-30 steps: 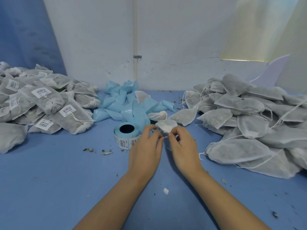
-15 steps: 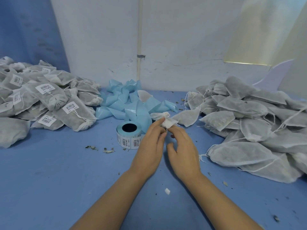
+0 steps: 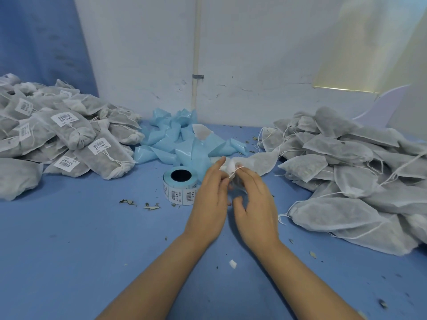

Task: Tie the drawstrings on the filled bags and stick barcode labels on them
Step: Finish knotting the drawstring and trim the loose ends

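I am viewing a blue worktop running back to a white wall. A heap of unlabelled filled bags is lying along its right edge, and a heap of tied, barcoded bags is sitting at the far left. Blue backing strips are piling against the middle of the far edge, with the label roll standing on end just in front. Near the worktop's middle, beside the roll, the left hand is gripping the gathered neck of one bag, index finger extended. The right hand is pinching that bag's drawstring between fingertips, with its remaining fingers loosely curled.
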`<state>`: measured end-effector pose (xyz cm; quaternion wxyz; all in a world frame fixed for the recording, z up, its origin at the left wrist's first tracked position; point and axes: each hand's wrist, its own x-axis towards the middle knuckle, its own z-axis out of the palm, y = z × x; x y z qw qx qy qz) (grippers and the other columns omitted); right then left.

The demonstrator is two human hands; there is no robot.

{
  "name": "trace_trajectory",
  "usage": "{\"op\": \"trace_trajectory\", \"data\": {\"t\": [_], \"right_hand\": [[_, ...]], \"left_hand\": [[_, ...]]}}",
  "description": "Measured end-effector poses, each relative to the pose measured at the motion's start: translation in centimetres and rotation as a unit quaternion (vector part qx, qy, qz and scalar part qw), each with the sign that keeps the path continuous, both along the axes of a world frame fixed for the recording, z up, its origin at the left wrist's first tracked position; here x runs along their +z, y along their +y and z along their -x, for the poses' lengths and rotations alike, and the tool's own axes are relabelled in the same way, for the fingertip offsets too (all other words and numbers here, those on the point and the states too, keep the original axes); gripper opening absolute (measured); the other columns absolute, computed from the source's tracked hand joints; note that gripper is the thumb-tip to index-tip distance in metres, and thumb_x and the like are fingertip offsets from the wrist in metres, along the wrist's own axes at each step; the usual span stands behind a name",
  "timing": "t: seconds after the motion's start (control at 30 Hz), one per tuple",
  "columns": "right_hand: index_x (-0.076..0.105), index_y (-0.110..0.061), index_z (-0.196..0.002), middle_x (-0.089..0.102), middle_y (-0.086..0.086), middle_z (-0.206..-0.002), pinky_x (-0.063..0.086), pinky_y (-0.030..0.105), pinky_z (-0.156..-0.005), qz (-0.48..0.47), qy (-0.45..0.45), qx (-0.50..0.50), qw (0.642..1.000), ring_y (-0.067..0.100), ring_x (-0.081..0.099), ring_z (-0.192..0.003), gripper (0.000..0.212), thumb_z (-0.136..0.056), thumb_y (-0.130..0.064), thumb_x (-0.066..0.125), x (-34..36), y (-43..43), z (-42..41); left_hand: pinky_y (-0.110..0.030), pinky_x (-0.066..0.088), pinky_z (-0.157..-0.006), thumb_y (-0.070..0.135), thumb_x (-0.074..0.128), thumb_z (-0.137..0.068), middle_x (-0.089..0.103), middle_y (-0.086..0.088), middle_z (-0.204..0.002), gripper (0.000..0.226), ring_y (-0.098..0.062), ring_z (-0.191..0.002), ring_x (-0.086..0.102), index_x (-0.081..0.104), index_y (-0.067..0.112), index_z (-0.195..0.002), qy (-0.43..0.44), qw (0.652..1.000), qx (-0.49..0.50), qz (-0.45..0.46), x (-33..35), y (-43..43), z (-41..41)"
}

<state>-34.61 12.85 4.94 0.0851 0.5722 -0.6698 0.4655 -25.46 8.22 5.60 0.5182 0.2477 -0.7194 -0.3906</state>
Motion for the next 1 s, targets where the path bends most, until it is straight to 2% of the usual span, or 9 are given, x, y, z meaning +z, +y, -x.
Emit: {"op": "trace_trajectory", "data": {"t": [0.1,0.2,0.27,0.33,0.4,0.53,0.6,0.8,1.0], "right_hand": [[0.053,-0.013,-0.133,0.052,-0.003,-0.138,0.037,0.022,-0.100,-0.016,-0.010,0.008,1.000,0.017,0.049,-0.123,0.059,-0.077,0.006,0.049,-0.1,-0.1,0.2],[0.050,-0.013,-0.137,0.047,-0.006,-0.143,0.021,0.000,-0.099,-0.013,-0.043,0.022,0.999,0.005,0.041,-0.129,0.061,-0.080,0.008,0.048,-0.1,-0.1,0.2],[0.046,-0.015,-0.141,0.042,-0.011,-0.143,0.015,-0.004,-0.098,-0.010,-0.047,0.032,0.998,-0.009,0.031,-0.127,0.064,-0.081,0.008,0.049,-0.1,-0.1,0.1],[0.044,-0.017,-0.142,0.041,-0.012,-0.144,0.015,-0.002,-0.100,0.003,-0.046,0.025,0.999,-0.013,0.028,-0.124,0.065,-0.081,0.004,0.048,0.0,0.0,0.0],[0.047,-0.017,-0.140,0.044,-0.010,-0.144,0.021,0.007,-0.104,0.029,-0.043,0.005,0.999,-0.004,0.035,-0.125,0.063,-0.079,-0.001,0.044,0.1,0.1,0.0],[0.063,-0.012,-0.124,0.060,-0.007,-0.127,0.032,0.016,-0.100,0.097,-0.014,-0.004,0.995,0.006,0.047,-0.113,0.043,-0.084,-0.005,0.049,0.2,0.0,0.0],[0.070,-0.013,-0.114,0.065,-0.010,-0.115,0.033,0.012,-0.094,0.108,-0.040,-0.006,0.993,0.004,0.047,-0.104,0.030,-0.088,-0.010,0.054,0.1,0.0,0.4],[0.071,-0.027,-0.102,0.061,-0.026,-0.094,0.033,0.006,-0.084,0.089,-0.145,0.008,0.985,-0.001,0.048,-0.095,0.029,-0.088,-0.003,0.063,0.1,0.1,0.7],[0.074,-0.028,-0.090,0.074,-0.009,-0.093,0.048,0.022,-0.086,0.079,-0.336,0.043,0.938,0.011,0.063,-0.099,0.020,-0.084,-0.009,0.070,0.4,-0.1,1.2]], "left_hand": [[-0.011,0.047,-0.078,0.004,0.040,-0.100,0.055,0.036,-0.114,0.018,0.012,-0.100,0.056,0.056,0.006,-0.109,0.058,0.996,-0.042,-0.053,0.0,0.0,0.3],[-0.008,0.040,-0.088,0.006,0.042,-0.100,0.054,0.027,-0.125,0.015,0.016,-0.108,0.051,0.055,0.012,-0.102,0.076,0.993,-0.063,-0.061,0.3,-0.1,0.5],[-0.006,0.035,-0.093,0.006,0.042,-0.100,0.053,0.026,-0.128,0.016,0.015,-0.117,0.046,0.056,0.010,-0.107,0.082,0.992,-0.079,-0.052,0.4,-0.4,0.6],[-0.005,0.034,-0.096,0.007,0.042,-0.100,0.051,0.022,-0.131,0.022,0.013,-0.123,0.043,0.055,0.002,-0.118,0.068,0.994,-0.079,-0.038,0.4,-0.7,0.5],[-0.007,0.035,-0.095,0.009,0.042,-0.100,0.056,0.020,-0.126,0.027,0.010,-0.119,0.048,0.055,0.006,-0.124,0.040,0.996,-0.074,-0.023,0.2,-0.7,0.5],[-0.013,0.041,-0.075,0.010,0.042,-0.100,0.059,0.023,-0.078,0.022,0.003,-0.078,0.054,0.055,0.023,-0.088,-0.006,0.996,-0.068,-0.051,-0.1,-0.3,0.6],[-0.019,0.044,-0.071,0.009,0.043,-0.100,0.057,0.022,-0.070,0.025,0.001,-0.070,0.053,0.050,0.021,-0.079,-0.006,0.994,-0.068,-0.080,-0.4,-0.3,0.5],[-0.025,0.047,-0.062,0.015,0.041,-0.101,0.065,0.001,-0.081,0.018,-0.010,-0.073,0.066,0.049,0.015,-0.085,-0.017,0.989,-0.068,-0.130,-0.7,0.0,0.4],[-0.028,0.045,-0.057,0.021,0.037,-0.102,0.065,-0.011,-0.090,0.016,-0.023,-0.066,0.069,0.047,0.020,-0.089,-0.028,0.988,-0.059,-0.140,-0.4,0.1,0.3]]}}
